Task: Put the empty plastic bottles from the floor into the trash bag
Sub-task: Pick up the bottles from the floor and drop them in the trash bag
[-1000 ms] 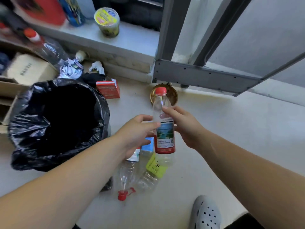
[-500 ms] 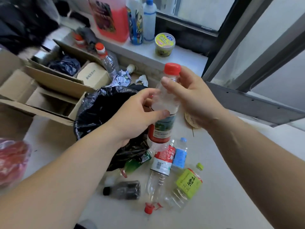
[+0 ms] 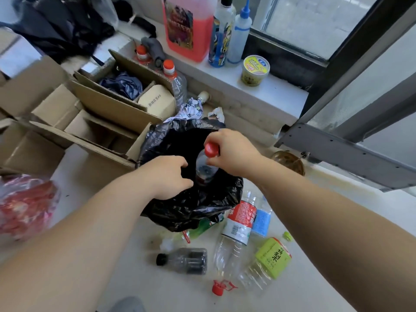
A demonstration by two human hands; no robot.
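The pale floor [image 3: 337,221] has empty bottles [image 3: 238,224] lying near the feet, waiting. Farther on, the right hand [image 3: 231,152] pinches a red-capped bottle [image 3: 206,171] over the black trash bag [image 3: 191,206] to drop it in. The left hand [image 3: 168,176], fingers loosely curled, holds nothing.

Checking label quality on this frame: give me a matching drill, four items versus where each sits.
Items:
1 red-capped bottle
2 black-capped bottle
3 yellow tub
4 loose red cap

Places:
A on the windowsill
B floor, nearest the camera
C over the trash bag mouth, held by the right hand
D lying on the floor just below the bag

Pairs: 1-C, 2-D, 3-A, 4-B
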